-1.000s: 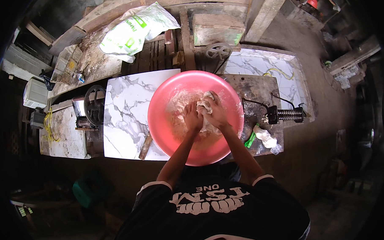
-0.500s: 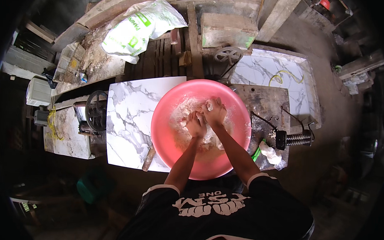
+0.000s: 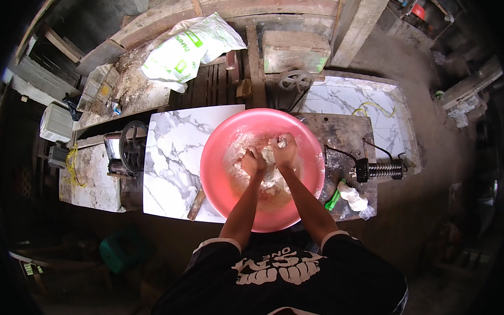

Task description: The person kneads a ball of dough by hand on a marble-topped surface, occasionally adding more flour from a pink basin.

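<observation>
Directions are taken from the centre of the pink basin (image 3: 220,187), twelve o'clock being away from the person. Floury white dough (image 3: 268,154) lies inside the basin, its main clump between the two hands, just off centre toward twelve o'clock. Right hand (image 3: 285,152): toward one o'clock, fingers closed around a lump of that dough. Left hand (image 3: 253,162): toward eleven o'clock, fingers curled inward against the dough; whether it grips any cannot be determined. Both forearms enter from six o'clock.

Marble-patterned board (image 3: 171,160) at nine o'clock; short wooden stick (image 3: 197,205) on it at eight, just beside the basin. Black-ended ridged metal roller (image 3: 383,170) at three; green-handled implement (image 3: 332,200) and white plastic bag (image 3: 352,196) at four. White-and-green sack (image 3: 198,48) at eleven, well apart.
</observation>
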`<state>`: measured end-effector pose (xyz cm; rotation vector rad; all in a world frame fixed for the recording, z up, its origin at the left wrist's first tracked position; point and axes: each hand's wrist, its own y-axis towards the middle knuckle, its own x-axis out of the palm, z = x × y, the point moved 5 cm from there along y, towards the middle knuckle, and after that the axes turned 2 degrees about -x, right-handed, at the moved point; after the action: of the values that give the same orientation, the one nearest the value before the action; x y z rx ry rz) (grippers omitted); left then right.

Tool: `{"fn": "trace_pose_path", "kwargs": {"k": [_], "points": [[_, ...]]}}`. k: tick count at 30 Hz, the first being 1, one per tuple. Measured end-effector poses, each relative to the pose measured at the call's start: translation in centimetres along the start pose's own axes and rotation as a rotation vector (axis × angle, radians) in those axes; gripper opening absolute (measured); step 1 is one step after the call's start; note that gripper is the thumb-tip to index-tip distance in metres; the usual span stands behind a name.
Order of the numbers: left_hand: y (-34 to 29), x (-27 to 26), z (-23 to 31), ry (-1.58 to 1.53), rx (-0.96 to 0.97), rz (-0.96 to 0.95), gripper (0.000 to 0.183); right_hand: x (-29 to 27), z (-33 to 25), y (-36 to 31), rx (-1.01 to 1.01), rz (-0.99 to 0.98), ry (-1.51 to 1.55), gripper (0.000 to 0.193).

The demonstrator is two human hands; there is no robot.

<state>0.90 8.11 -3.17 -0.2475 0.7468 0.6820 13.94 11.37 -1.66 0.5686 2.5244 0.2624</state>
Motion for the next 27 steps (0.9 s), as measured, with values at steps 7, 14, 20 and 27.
{"fn": "trace_pose_path", "kwargs": {"k": [7, 14, 20, 27], "points": [[2.8, 0.3, -2.7, -0.497, 0.090, -0.369, 0.029, -3.3, -0.9, -1.2, -0.220, -0.299, -0.060, 0.037], [-0.1, -3.2, -1.6, 0.189, 0.700, -0.817, 0.091, -3.4, -4.0, -2.6, -0.510, -0.818, -0.538, 0.079], [-1.6, -2.9, -2.5, 0.504, 0.588, -0.757, 0.117, 0.1, -4.4, -3.2, -0.670, -0.699, -0.565, 0.107], [-1.4, -1.2, -3.3, 0.551, 0.750, -0.504, 0.082, 1.1, -3.2, -4.3, -0.605, -0.751, -0.508, 0.096]]}}
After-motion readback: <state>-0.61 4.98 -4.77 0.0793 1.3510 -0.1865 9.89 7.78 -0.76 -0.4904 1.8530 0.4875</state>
